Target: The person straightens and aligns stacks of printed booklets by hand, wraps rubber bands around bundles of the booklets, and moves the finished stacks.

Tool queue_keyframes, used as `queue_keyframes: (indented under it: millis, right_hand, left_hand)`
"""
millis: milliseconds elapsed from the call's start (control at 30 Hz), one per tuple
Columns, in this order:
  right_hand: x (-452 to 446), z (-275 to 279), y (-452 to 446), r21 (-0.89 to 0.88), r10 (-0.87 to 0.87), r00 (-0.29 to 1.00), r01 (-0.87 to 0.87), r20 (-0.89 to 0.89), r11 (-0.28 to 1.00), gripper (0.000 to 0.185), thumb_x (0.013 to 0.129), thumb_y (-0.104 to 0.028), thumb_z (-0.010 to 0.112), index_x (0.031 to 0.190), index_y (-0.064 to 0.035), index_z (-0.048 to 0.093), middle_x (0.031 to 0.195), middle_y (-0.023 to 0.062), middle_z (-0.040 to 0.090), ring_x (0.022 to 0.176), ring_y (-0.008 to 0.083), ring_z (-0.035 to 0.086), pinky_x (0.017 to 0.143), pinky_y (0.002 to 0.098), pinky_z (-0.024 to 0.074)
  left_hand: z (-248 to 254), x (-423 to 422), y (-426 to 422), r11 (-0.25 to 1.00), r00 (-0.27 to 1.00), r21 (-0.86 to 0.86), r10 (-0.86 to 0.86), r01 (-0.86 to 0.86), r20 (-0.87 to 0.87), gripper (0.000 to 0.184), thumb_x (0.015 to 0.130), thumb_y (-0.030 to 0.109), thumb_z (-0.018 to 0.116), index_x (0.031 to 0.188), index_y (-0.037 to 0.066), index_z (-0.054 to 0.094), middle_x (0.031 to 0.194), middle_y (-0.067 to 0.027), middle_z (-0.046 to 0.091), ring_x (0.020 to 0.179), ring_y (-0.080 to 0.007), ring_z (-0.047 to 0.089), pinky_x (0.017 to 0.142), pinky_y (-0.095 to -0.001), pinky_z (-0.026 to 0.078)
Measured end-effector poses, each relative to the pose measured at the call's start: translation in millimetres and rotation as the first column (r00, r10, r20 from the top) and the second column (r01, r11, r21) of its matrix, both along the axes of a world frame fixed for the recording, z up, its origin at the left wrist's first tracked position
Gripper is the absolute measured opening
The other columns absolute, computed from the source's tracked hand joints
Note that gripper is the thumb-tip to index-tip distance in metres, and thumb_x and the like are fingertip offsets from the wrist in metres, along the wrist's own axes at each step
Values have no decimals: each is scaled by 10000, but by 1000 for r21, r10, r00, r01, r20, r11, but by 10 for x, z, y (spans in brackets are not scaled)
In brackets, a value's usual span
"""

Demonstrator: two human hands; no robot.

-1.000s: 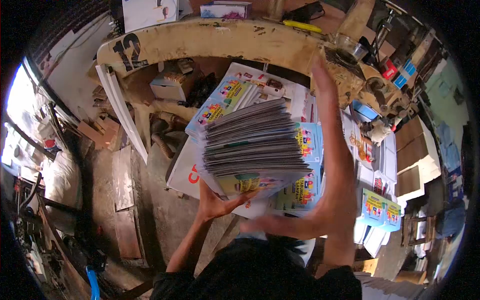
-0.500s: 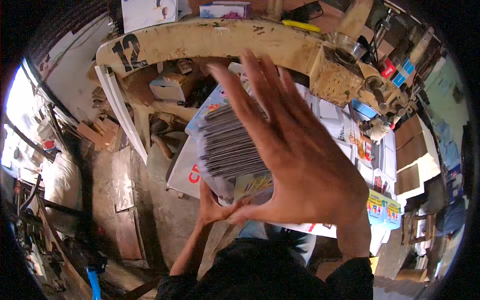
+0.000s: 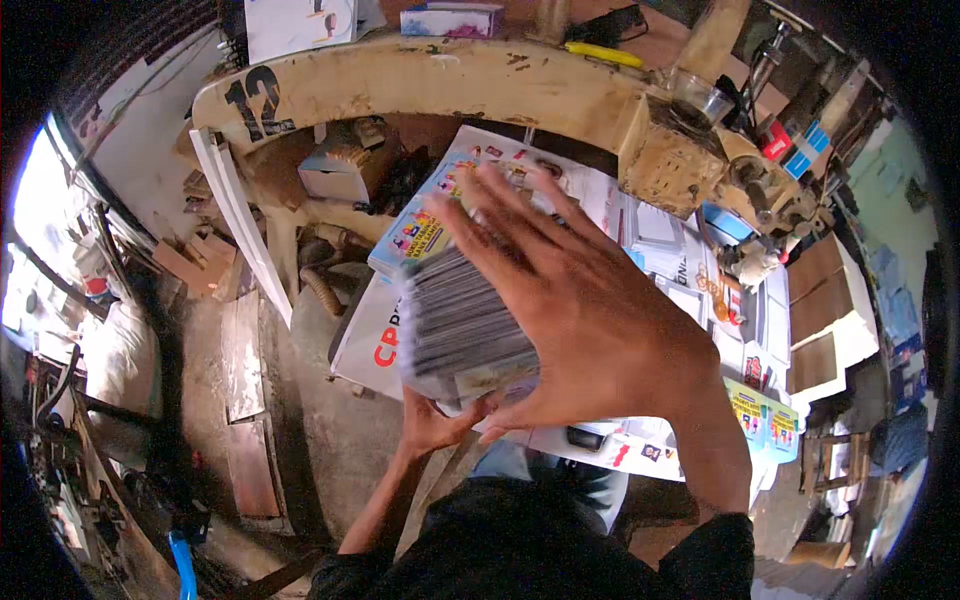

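A thick stack of thin booklets is held upright over the table, its many edges facing up and slightly blurred. My left hand grips the stack from below at its near left corner. Over the stack's right side spreads my right hand, fingers apart and its thumb near the lower edge; whether its palm touches the booklets is hidden. Behind the stack, printed blue and yellow booklets lie on a white printed sheet.
A cream machine arm marked 12 curves across the back. More blue and yellow booklets lie at the table's right end, near brown cartons. A blue tray sits by the machine parts. White strips lean at left.
My right hand has swung from upright at the stack's right side to over it, covering its right part. The blue and yellow booklets right of the stack are no longer visible there.
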State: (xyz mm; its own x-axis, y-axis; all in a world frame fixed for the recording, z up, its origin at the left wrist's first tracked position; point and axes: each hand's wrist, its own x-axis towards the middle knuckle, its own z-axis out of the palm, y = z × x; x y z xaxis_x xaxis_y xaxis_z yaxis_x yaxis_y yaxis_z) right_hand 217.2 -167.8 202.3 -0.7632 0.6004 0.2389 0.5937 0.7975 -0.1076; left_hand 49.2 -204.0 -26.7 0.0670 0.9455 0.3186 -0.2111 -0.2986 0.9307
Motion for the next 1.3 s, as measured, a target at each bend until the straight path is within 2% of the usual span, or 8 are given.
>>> queue_keyframes:
  millis: [167, 367, 567, 767, 833, 900, 1033, 1300]
  right_hand:
    - [-75, 109, -108, 127, -132, 988, 142, -84, 982, 1391, 540, -589, 859, 1561, -48, 85, 1570, 304, 163, 1482, 418, 146, 1214, 527, 136]
    - [-109, -9, 35, 86, 184, 981, -178, -66, 980, 1371, 593, -590, 846, 1562, -48, 43, 1588, 296, 98, 1495, 418, 70, 1212, 548, 70]
    - [0, 94, -210, -10, -8, 996, 7, -86, 1000, 1387, 532, -412, 921, 1566, -72, 63, 1584, 308, 78, 1485, 430, 111, 1212, 544, 100]
    - [-93, 76, -192, 137, -157, 987, 161, -40, 977, 1366, 555, -406, 916, 1564, -64, 62, 1581, 312, 87, 1476, 449, 129, 1223, 502, 103]
    - [-37, 25, -82, -74, 51, 998, -53, -25, 996, 1371, 570, -443, 907, 1569, -89, 36, 1584, 309, 84, 1477, 455, 116, 1218, 526, 102]
    - [-15, 160, -90, -79, 49, 994, -57, -94, 995, 1384, 571, -452, 904, 1571, -102, 15, 1583, 316, 72, 1479, 458, 99, 1208, 554, 106]
    - [-155, 63, -218, 23, -1, 997, 2, -76, 1000, 1414, 545, -472, 906, 1564, -62, 16, 1578, 327, 64, 1486, 446, 86, 1197, 576, 107]
    - [-125, 102, -99, 28, 82, 990, -79, -117, 996, 1342, 585, -534, 864, 1533, 37, 105, 1577, 317, 108, 1486, 427, 121, 1212, 538, 95]
  left_hand:
    - [-364, -112, -53, 994, 991, 76, 80, -73, -103, 540, 718, 98, 825, 1179, -41, 580, 1065, -128, 678, 1012, -223, 647, 895, -365, 522]
    - [-299, -144, 45, 989, 948, 143, 69, -25, -310, 602, 710, 107, 848, 1214, -38, 552, 1101, -144, 663, 1022, -229, 647, 882, -372, 534]
    - [63, 25, -18, 995, 992, 31, 92, -95, 92, 592, 716, 16, 833, 1210, -59, 516, 1067, -184, 664, 864, -214, 693, 672, -336, 601]
    - [-273, -92, 56, 998, 979, 58, 37, -26, -202, 688, 698, 111, 884, 1260, -42, 520, 1120, -142, 669, 969, -224, 672, 820, -354, 571]
    - [-196, -67, 58, 1000, 977, 4, 16, -16, -212, 692, 692, 126, 889, 1260, -35, 528, 1129, -133, 671, 982, -222, 668, 852, -352, 555]
    - [-224, -94, 43, 999, 974, -51, -8, -4, -226, 696, 686, 142, 894, 1259, -27, 537, 1138, -124, 674, 995, -221, 663, 884, -350, 540]
    - [-516, -82, 40, 998, 996, -44, -49, 53, 73, 882, 629, 164, 926, 1358, -3, 458, 1276, -143, 599, 1141, -225, 591, 966, -388, 489]
    - [-596, -127, 67, 983, 972, 125, 156, -135, -176, 995, 597, 213, 933, 1391, -24, 382, 1294, -137, 559, 1158, -238, 566, 994, -385, 466]
